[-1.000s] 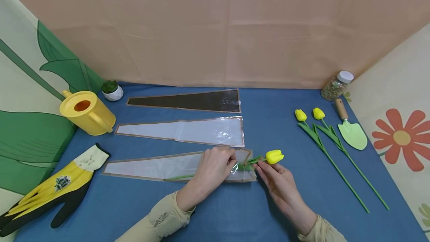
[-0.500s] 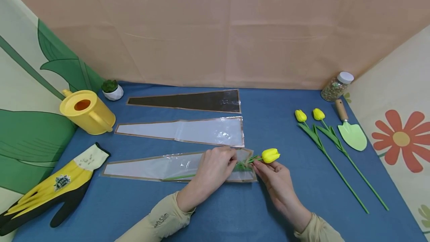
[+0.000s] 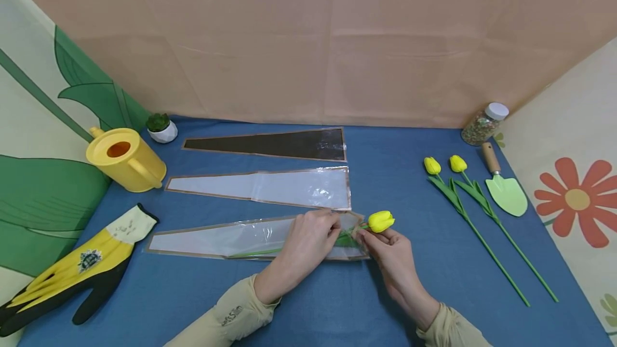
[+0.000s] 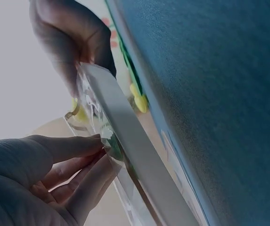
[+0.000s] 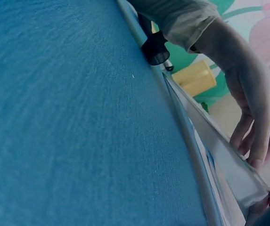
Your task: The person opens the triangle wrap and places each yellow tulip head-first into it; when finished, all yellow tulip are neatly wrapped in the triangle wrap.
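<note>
L hand (image 3: 310, 234) has thumb + fingertips in a narrow pinch on the upper film of a long, tapered clear plastic sleeve w/ whitish body & brown border (image 3: 202, 241). R hand (image 3: 392, 256) pinches a yellow-headed tulip w/ green stem (image 3: 381, 221) just below its bloom, at the sleeve's wide end; can't tell if those fingertips also catch the sleeve edge. Tulip's stem runs inside the sleeve, under L hand's grip & out to its L; bloom is outside, just above R fingertips.

Beyond the grips: a 2nd whitish tapered sleeve w/ brown border (image 3: 299, 186), then a black tapered one, same border (image 3: 275, 144). R of R hand, well apart: 2 loose yellow tulips w/ green stems (image 3: 432, 166), plus a pale-green trowel w/ wooden handle (image 3: 506, 194). Far L of L hand: yellow watering can (image 3: 127, 159); nearer the person, yellow-black work glove w/ white cuff (image 3: 79, 272).
</note>
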`<action>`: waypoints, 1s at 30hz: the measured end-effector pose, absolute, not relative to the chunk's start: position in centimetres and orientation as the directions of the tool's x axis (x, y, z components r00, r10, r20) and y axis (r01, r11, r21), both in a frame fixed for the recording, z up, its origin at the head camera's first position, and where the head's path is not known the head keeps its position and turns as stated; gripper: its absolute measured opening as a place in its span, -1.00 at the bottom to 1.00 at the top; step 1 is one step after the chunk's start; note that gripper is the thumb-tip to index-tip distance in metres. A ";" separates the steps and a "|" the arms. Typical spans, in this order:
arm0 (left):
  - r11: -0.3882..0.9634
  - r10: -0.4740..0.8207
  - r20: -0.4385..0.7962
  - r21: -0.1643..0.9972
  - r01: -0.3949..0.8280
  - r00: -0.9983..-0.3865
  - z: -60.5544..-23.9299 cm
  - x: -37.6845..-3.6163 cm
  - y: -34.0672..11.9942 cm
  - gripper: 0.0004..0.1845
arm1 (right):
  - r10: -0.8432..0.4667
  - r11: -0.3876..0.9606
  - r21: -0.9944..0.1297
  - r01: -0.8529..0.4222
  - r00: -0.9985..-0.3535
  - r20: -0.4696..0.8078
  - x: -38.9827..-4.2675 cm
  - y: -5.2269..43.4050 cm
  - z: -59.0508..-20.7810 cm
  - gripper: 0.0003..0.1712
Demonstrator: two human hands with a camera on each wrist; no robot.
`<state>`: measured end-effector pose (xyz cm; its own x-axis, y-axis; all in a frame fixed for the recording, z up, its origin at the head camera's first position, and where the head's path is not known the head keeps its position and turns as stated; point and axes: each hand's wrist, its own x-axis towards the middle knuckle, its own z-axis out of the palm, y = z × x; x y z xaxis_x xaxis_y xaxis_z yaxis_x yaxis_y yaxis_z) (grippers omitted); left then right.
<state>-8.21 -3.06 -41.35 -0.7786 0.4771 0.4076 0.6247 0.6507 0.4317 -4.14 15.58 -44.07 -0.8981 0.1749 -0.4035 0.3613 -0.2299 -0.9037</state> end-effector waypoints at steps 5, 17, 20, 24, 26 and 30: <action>0.640 0.484 0.397 0.446 0.625 -0.780 -41.2 -8.2 -2.9 -0.77 | 0.185 -0.179 -0.923 0.341 -0.910 -0.372 -4.2 15.4 -44.3 -0.56; 0.644 0.502 0.369 0.445 0.623 -0.782 -41.0 -8.1 -2.5 -0.83 | 0.157 -0.150 -0.925 0.349 -0.915 -0.371 -4.4 15.3 -44.2 -0.60; 0.635 0.490 0.377 0.464 0.618 -0.786 -41.1 -8.2 -2.7 -0.81 | 0.143 -0.154 -0.922 0.356 -0.915 -0.377 -4.3 15.3 -44.2 -0.61; 0.636 0.481 0.372 0.474 0.608 -0.794 -41.1 -8.2 -2.9 -0.80 | 0.120 -0.155 -0.913 0.378 -0.910 -0.398 -4.4 15.5 -44.1 -0.63; 0.638 0.480 0.367 0.477 0.604 -0.797 -41.1 -8.2 -2.9 -0.81 | 0.111 -0.143 -0.909 0.393 -0.906 -0.409 -4.5 15.8 -44.1 -0.64; 0.633 0.481 0.356 0.491 0.599 -0.801 -41.2 -8.2 -2.9 -0.81 | 0.101 -0.084 -0.908 0.411 -0.903 -0.419 -4.5 16.6 -44.1 -0.60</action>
